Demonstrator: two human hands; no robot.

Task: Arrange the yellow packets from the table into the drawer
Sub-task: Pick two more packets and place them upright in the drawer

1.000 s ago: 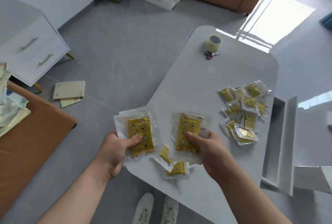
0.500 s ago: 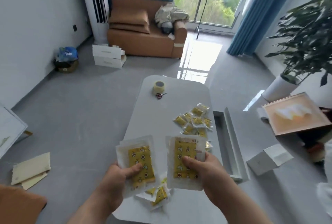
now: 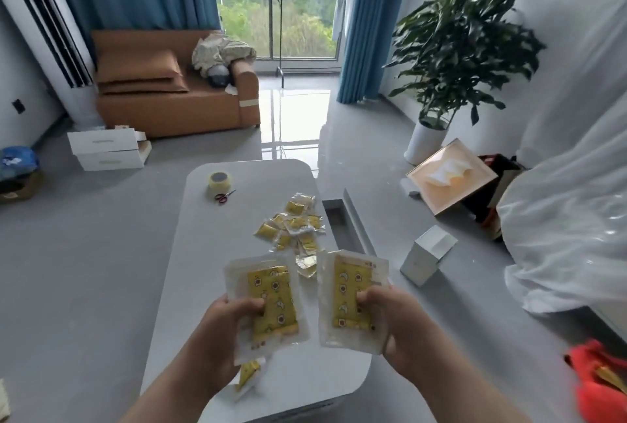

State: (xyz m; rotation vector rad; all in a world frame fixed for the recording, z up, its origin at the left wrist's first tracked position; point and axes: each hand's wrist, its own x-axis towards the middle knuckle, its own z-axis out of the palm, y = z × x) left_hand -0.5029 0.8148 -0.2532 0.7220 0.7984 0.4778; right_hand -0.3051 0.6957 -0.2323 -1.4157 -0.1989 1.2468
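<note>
The drawer [image 3: 357, 221] is seen pulled out at the table's right edge, just beside the loose pile. Only a strip of its inside is shown, and what lies in it cannot be told.

A yellow packet [image 3: 271, 300] is gripped in the left hand [image 3: 220, 331], with the thumb laid across the front and the fingers tucked behind. A second packet [image 3: 349, 297] is gripped the same way in the right hand [image 3: 402, 324]. Both are held upright, side by side, above the near end of the white table [image 3: 210, 270].

A pile of small yellow packets [image 3: 295, 226] is spread over the table's middle, toward the drawer side. One more packet [image 3: 249, 371] is glimpsed on the table below the left hand. At the far end a roll of tape [image 3: 220, 181] is set, with red-handled scissors [image 3: 224, 196] just beside it.

On the grey floor a white box [image 3: 427, 254] is stood near the drawer. Two white units [image 3: 108, 149] are stacked by the brown sofa [image 3: 169, 97], and a potted plant [image 3: 458, 42] is placed beside the blue curtains [image 3: 366, 22].
</note>
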